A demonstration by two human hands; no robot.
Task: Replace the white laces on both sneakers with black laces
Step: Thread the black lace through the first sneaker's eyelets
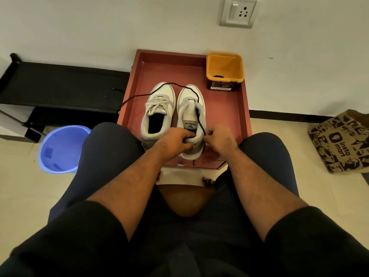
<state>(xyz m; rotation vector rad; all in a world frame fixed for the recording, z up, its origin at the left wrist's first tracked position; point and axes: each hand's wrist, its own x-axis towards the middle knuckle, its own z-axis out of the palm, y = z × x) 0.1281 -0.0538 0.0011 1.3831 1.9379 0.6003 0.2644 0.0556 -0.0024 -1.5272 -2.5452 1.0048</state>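
1. Everything sits around the red tray [242,108], which is pushed up against the wall.
2. Two sneakers stand side by side in the tray, toes toward the wall. The left sneaker [157,110] has its white laces [157,103] in and tied.
3. The right sneaker [192,118] has no white laces; a black lace [196,96] goes through the eyelets nearest the toe. One end trails over the left sneaker's toe and off the tray's left edge, the other runs back down the tongue to the heel.
4. Left hand [175,141] grips the heel collar of the right sneaker, fingers curled over the rim.
5. Right hand [220,139] is just beside that heel, pinching the black lace, whose tip dangles to the tray floor.
6. Orange tub [224,70] sits in the tray's far right corner with something dark in the bottom, can't tell what.
7. Left of the tray: a blue bucket [61,149] on the floor and a black rack [60,86] by the wall.
8. Right of the tray: a printed paper bag [339,140]. A wall socket [237,12] is above.
9. The person's knees flank the tray's near end.
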